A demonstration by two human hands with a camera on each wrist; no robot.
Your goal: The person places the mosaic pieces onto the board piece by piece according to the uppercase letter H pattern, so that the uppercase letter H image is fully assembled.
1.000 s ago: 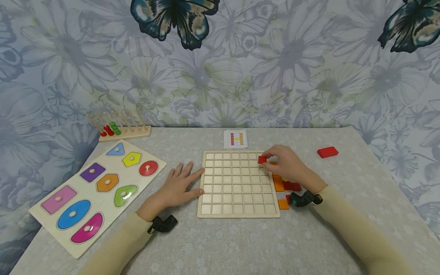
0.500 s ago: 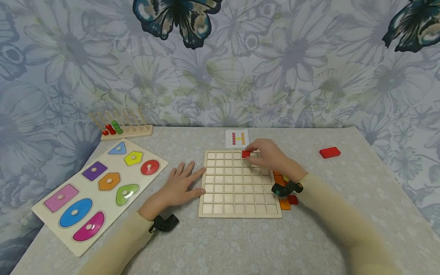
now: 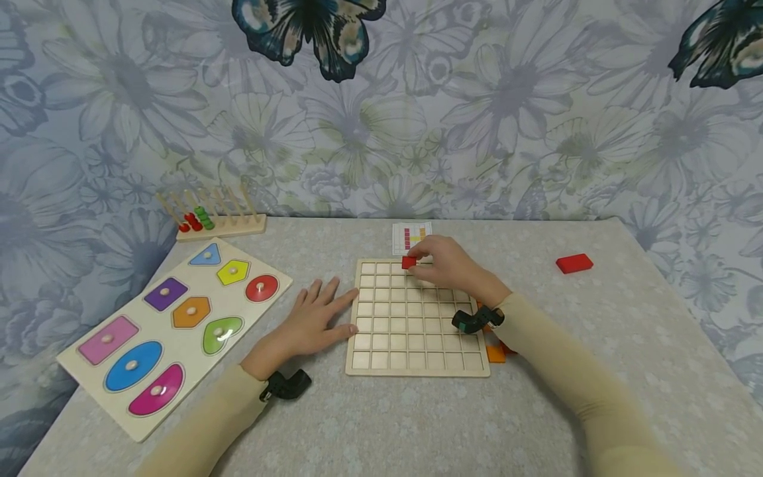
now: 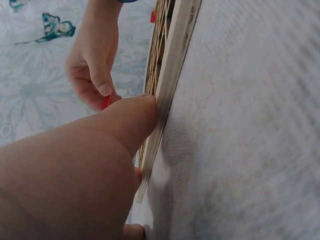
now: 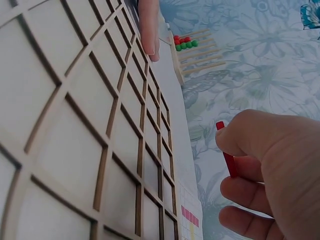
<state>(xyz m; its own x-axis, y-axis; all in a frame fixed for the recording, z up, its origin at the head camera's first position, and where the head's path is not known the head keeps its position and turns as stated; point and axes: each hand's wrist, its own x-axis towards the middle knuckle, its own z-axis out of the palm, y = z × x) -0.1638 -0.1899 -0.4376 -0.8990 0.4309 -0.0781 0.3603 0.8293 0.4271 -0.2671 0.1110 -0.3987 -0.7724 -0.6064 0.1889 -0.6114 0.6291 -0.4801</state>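
Presently, right hand (image 3: 446, 262) pinches raised red tile (image 3: 408, 262) near far edge of grid board (image 3: 388, 325); left hand (image 3: 311, 322), unclenched, fingers spread, touches its left edge.

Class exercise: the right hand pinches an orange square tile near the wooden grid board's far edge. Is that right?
Wrong colour: in the head view, the right hand pinches a red square tile near the far edge of the pale wooden grid board.

Head camera faces forward and down; close wrist views share the board (image 3: 406, 324).
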